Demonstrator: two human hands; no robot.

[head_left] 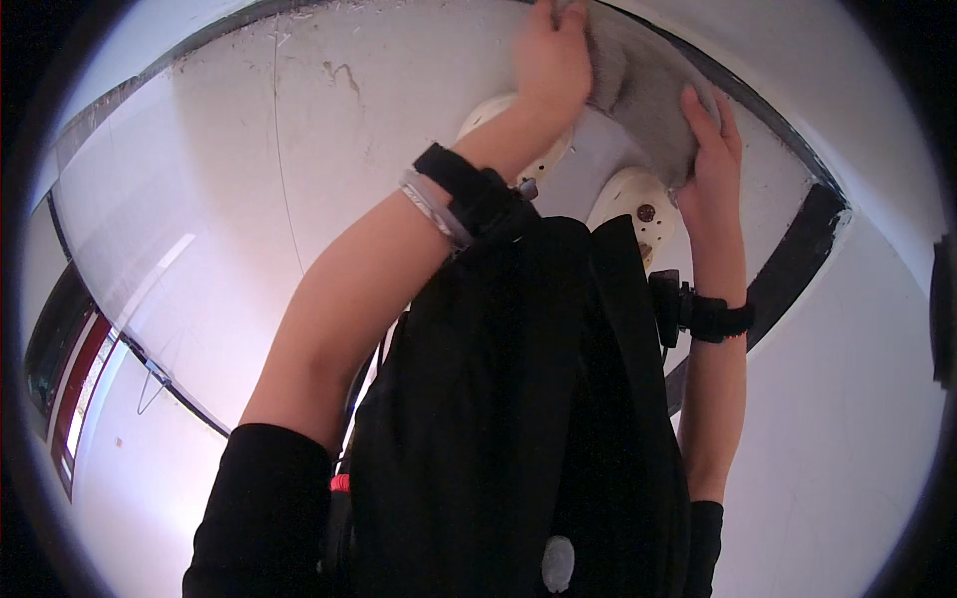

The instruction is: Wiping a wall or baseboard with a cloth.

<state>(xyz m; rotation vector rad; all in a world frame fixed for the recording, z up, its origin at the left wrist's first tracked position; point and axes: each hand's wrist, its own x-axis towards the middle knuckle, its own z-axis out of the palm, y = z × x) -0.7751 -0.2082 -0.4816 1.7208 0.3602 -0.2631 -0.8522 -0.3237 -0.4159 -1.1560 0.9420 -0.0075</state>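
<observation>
A grey cloth [649, 90] is spread between my two hands, close to the foot of the wall at the top of the view. My left hand [555, 63], slightly blurred, grips its left side; the fingertips run up to the picture's rim. On the cloth's right edge, my right hand [714, 161] has its thumb over the near face, with the other fingers partly behind it. Folds run through the middle of the cloth. Below it are two white clogs with holes, the left clog [490, 112] partly behind my forearm and the right clog [635, 198] in front of my knees.
The pale floor [224, 149] has a thin crack, stains and scattered debris near the wall. A dark skirting strip [796, 247] borders the wall and corner at right. A wire hanger [153, 385] is at the far left, near a red-framed doorway [78, 381]. Black straps [486, 198] circle both forearms.
</observation>
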